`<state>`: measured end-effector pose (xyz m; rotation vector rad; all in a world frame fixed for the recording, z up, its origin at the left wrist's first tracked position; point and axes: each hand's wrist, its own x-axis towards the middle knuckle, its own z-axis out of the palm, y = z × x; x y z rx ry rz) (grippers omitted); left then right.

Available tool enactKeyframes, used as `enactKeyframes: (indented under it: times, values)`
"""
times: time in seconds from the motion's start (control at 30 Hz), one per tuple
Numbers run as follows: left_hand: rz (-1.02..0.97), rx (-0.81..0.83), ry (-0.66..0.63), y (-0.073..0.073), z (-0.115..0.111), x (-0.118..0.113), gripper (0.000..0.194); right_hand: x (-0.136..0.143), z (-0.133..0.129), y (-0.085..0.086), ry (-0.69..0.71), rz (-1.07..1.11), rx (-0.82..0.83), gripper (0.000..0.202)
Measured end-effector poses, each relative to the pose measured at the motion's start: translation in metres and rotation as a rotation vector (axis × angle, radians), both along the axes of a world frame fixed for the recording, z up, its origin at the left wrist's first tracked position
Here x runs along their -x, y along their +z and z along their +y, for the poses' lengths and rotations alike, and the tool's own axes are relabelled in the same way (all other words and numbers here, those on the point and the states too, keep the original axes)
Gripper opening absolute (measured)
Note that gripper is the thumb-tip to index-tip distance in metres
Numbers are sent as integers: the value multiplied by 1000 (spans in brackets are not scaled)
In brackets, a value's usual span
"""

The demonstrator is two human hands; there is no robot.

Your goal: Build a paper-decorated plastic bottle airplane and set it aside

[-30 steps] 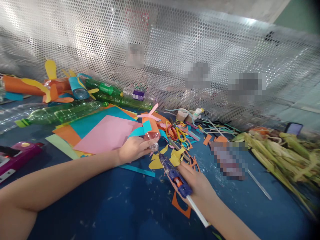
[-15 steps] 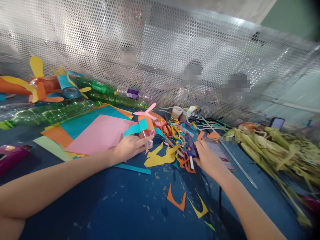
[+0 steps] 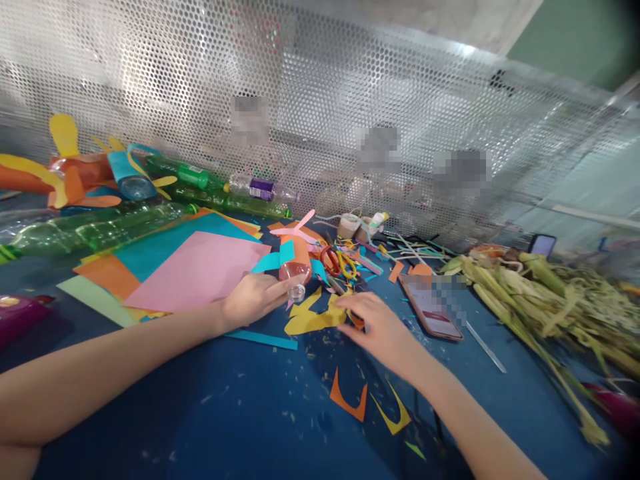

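My left hand (image 3: 253, 300) is closed around the neck end of a small bottle (image 3: 295, 263) wrapped in orange paper, with blue paper wings and a pink propeller shape (image 3: 299, 230) at its far end. The bottle's clear cap end points toward me. To its right, my right hand (image 3: 373, 320) reaches over the yellow paper cut-outs (image 3: 317, 320), fingers curved and apart, the fingertips at their right edge. Whether they touch the paper is unclear. Red and yellow scissor handles (image 3: 345, 262) lie among the scraps just beyond.
Coloured sheets (image 3: 200, 270) and green bottles (image 3: 100, 227) lie left, finished-looking paper-covered bottles behind. A phone (image 3: 433, 307), a clear stick (image 3: 485, 347) and dried husks (image 3: 540, 313) are right. Orange (image 3: 350, 400) and yellow scraps lie in front. A perforated metal screen (image 3: 320, 100) stands behind.
My right hand has let go of the dark blue glue gun and moved left to the yellow paper; the glue gun is no longer visible. My left hand still holds the bottle. The view has shifted slightly.
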<state>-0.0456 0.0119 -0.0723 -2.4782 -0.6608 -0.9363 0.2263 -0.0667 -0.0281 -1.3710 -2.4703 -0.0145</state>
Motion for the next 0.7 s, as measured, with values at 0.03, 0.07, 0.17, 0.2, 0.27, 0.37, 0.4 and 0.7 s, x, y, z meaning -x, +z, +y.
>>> enactKeyframes:
  times: [0.03,0.07,0.17,0.2,0.27,0.37,0.4,0.7]
  values:
    - [-7,-1,-4,0,0,0,34,6,-1,-4,60,-17,9,28]
    - [-13,-2,-8,0,0,0,34,10,-2,-7,71,-30,7,27]
    - [-8,1,-27,-1,1,0,35,17,-1,-13,59,-96,-23,20]
    - [-6,2,-31,-2,1,0,35,18,-1,-12,64,-121,-42,18]
    - [-9,0,-31,-2,2,1,35,19,-1,-10,95,-156,-95,17]
    - [-13,1,-15,-1,1,0,35,24,-6,-3,144,-130,-145,17]
    - [-6,4,-12,-1,0,0,35,26,-8,0,153,-101,-145,16]
    - [120,-23,-237,14,-10,-4,34,45,-22,7,353,39,-224,11]
